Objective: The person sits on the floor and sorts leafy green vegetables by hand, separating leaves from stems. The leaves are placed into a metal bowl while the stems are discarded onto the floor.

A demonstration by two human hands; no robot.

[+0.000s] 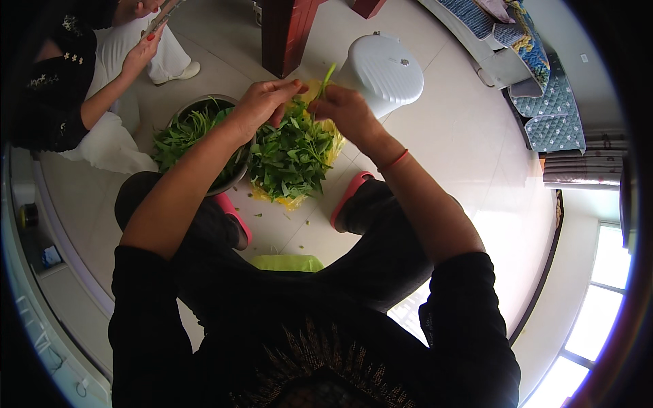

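Observation:
My right hand (344, 109) pinches a thin green stem (329, 76), whose pale end sticks up above the fingers. Just to its left is my left hand (265, 104), its fingers apart and nothing visible in them. Both hands are over a heap of leafy greens (291, 158) lying on a yellow plastic bag (335, 145) on the floor. Left of the heap, a metal basin (240, 178) holds more leafy greens with stems (194, 130). My left forearm crosses in front of the basin and hides part of it.
A white lidded bin (382, 71) stands beyond my right hand, near a dark red wooden leg (288, 35). At the left sits another person (66, 86) holding a flat device (158, 20). Green scraps (258, 215) dot the tiles between my pink shoes (349, 196). A lime-green item (288, 262) lies below me.

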